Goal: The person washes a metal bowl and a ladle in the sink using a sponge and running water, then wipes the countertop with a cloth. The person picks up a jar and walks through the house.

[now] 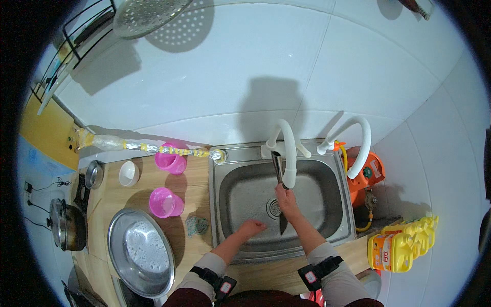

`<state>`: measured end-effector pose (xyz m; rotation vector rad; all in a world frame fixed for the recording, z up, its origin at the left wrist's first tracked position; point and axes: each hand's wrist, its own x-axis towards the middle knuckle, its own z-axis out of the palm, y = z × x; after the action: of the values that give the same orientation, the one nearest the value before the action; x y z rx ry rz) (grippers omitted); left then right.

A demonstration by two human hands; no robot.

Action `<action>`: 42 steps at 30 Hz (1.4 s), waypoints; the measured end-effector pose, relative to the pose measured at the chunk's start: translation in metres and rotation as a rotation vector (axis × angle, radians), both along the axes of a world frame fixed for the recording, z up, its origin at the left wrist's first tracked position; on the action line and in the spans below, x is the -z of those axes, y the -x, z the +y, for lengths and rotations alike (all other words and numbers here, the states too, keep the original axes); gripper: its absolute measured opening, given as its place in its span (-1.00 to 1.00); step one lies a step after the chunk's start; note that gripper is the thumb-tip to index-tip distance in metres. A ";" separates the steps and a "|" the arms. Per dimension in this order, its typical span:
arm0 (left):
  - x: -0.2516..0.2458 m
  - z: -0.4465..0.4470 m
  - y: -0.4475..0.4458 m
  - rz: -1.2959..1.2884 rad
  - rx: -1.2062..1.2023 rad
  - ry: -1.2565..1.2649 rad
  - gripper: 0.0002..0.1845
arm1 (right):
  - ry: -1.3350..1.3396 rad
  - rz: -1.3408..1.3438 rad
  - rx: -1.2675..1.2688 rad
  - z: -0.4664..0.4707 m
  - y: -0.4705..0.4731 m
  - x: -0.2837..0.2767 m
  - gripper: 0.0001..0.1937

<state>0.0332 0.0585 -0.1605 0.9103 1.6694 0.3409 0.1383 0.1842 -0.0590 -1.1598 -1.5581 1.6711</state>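
Observation:
My right hand (287,201) is closed around a long, narrow, shiny steel utensil (277,165) under the curved white faucet (290,153). Its wider end points at the back of the steel sink (224,199); its exact kind is unclear. Below my right wrist a dark, pointed shape (283,224) shows against the basin; I cannot tell whether it is a shadow or part of the utensil. My left hand (252,228) hovers over the basin's near left side, fingers loosely extended, with nothing visible in it. The drain (273,208) lies between the hands, partly covered by the right one.
Left of the sink stand a steel basin of sudsy water (115,245), two pink cups (166,202), a white bowl (129,173) and a green scrubbing cloth (196,225). A second white faucet (362,142), an orange gas cylinder (368,172) and yellow jugs (402,245) are at the right.

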 end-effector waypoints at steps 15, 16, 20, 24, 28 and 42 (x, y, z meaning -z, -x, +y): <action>-0.065 0.021 -0.004 -0.216 -0.155 -0.481 -0.57 | -0.220 -0.408 -0.216 -0.001 -0.034 0.012 -0.65; -0.075 0.026 -0.007 -0.213 -0.243 -0.596 -0.59 | -0.255 -0.425 -0.240 -0.001 -0.033 0.008 -0.65; -0.106 0.046 -0.011 -0.336 -0.485 -0.705 -0.66 | -0.419 -0.385 -0.325 -0.008 -0.027 -0.007 -0.63; -0.119 0.055 -0.005 -0.489 -0.481 -0.652 -0.68 | -0.425 -0.273 -0.282 -0.015 -0.027 -0.008 -0.62; -0.126 0.059 -0.007 -0.457 -0.591 -0.812 -0.77 | -0.336 -0.473 -0.381 -0.012 -0.037 -0.001 -0.66; -0.140 0.074 -0.005 -0.807 -0.739 -0.776 -0.87 | -0.293 -0.532 -0.311 0.003 -0.026 0.004 -0.51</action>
<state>0.0380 0.1328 -0.0206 0.5036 1.0171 1.6983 0.1645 0.1870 -0.0628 -1.3178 -2.3265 1.2997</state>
